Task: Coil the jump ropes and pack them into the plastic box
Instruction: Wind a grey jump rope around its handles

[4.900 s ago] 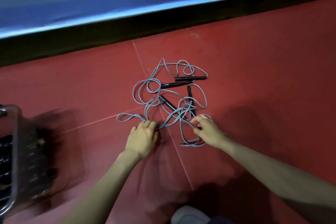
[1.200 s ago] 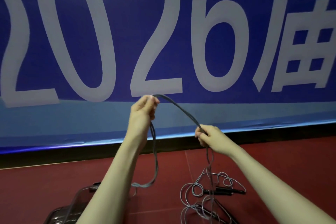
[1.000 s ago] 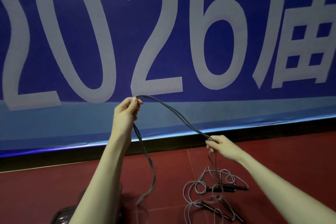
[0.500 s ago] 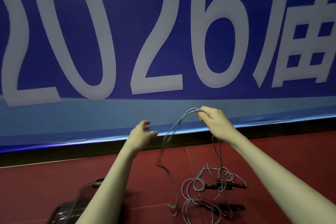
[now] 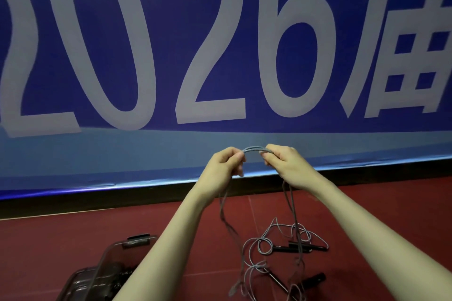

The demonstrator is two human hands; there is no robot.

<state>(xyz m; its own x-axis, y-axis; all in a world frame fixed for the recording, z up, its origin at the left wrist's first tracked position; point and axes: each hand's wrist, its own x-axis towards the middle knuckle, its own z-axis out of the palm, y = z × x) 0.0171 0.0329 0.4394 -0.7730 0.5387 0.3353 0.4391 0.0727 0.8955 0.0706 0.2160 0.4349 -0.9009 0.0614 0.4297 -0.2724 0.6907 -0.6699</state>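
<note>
Plastic box (image 5: 97,273): clear, dark contents, on the red floor (image 5: 49,239) at lower left, partly behind the left forearm. Left hand (image 5: 223,166): half a second ago open and apart from the cord, now closed, pinching the grey jump rope (image 5: 254,148) beside the right hand. Right hand (image 5: 285,164): grips the same cord as before, now lower and nearer the left. Rope: a short arch of doubled strands spans the two hands; strands hang from each hand to the tangle (image 5: 276,252) on the floor at lower right, black handles (image 5: 300,248) among its loops. Blue banner (image 5: 220,44) with large pale numerals behind.
</note>
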